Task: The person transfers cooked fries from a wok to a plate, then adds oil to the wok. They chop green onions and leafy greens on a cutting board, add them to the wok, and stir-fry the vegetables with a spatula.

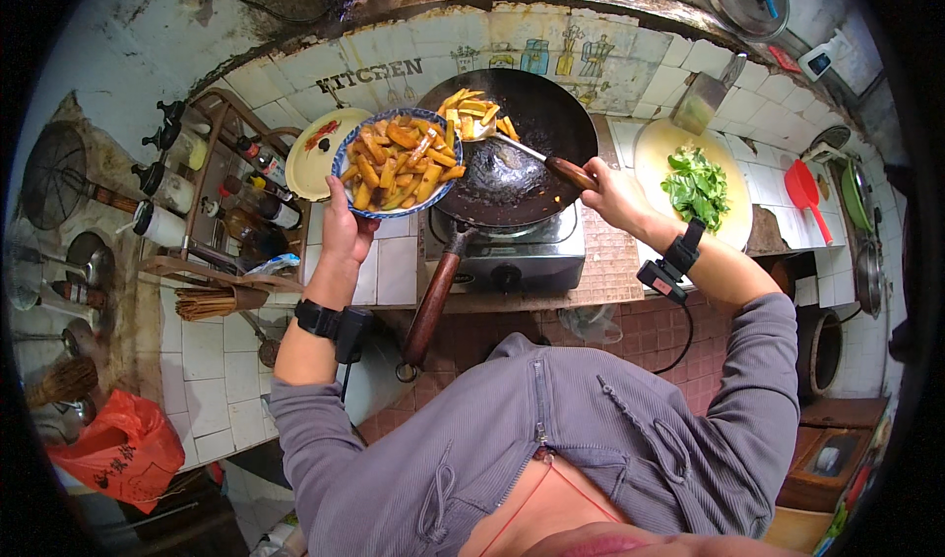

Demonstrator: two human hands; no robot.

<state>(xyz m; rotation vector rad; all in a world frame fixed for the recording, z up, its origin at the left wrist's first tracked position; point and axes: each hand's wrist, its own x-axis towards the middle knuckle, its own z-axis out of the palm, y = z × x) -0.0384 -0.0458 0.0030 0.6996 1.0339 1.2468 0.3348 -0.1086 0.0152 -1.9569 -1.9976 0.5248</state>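
Note:
My left hand (348, 224) is closed on the lower rim of a blue-patterned bowl (342, 166), heaped with orange-brown cooked strips (399, 163) that look like a vegetable. The bowl is held at the left edge of a black wok (551, 114) on a gas stove (532, 262). In my right hand (615, 195) is the wooden handle of a spatula (532, 154). Its metal head lies under more strips (471, 112) at the wok's left side, beside the bowl. Oil and a few small bits show on the wok's bottom. The wok's wooden handle (433, 296) points toward me.
Chopped green leaves (695, 183) lie on a round board (660, 144) to the right, with a cleaver (707, 96) behind. A red scoop (807, 201) is farther right. A pale plate (305, 158) sits left of the bowl, near a rack (212, 154) of bottles.

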